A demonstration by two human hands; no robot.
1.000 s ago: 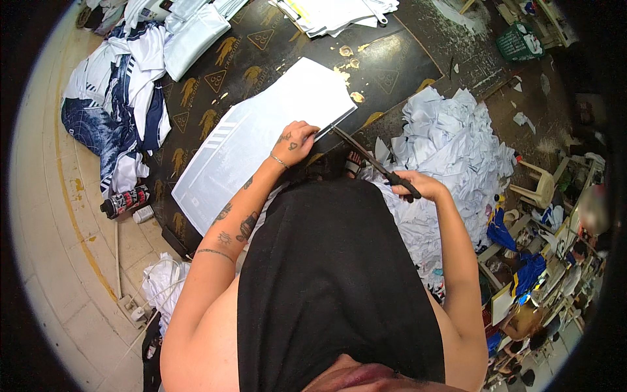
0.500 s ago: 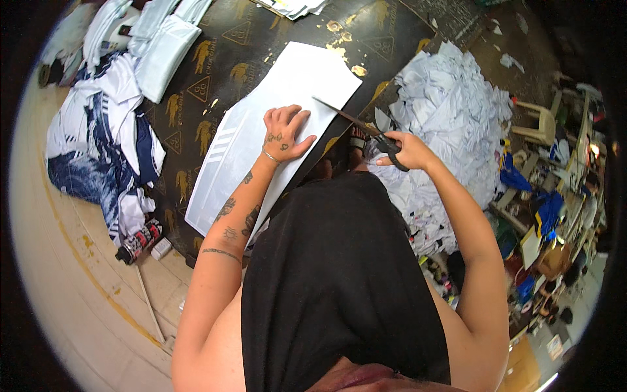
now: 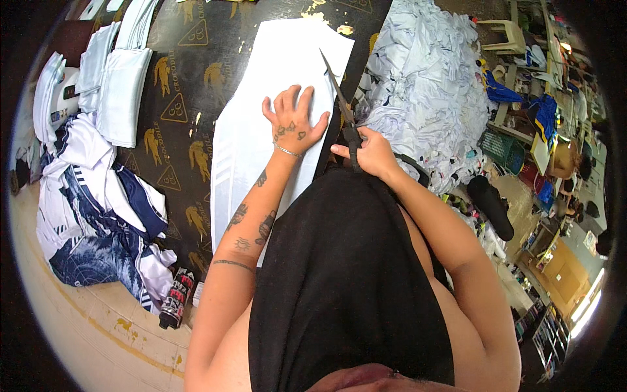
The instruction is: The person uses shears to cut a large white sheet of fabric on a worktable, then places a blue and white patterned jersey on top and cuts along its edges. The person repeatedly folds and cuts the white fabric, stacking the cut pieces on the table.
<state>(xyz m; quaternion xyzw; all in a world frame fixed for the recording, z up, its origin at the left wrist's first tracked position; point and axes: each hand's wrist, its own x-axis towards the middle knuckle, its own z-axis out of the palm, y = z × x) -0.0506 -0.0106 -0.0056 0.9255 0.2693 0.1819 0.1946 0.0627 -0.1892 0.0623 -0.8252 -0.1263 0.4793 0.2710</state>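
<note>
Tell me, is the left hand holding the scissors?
No, the left hand lies flat on the white fabric; the right hand grips the scissors.

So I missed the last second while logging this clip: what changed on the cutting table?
The scissors in the right hand swung to point up the white fabric's right edge. The left hand stayed flat on it.

— What colours lie under the fingers (image 3: 297,104)?
— A plain white fabric sheet (image 3: 261,124) on a black bench (image 3: 196,85) printed with gold animals and triangles.
— And beyond them?
— Black scissors (image 3: 343,111); a white scrap pile (image 3: 424,85); navy-and-white patterned garments (image 3: 98,215).
</note>
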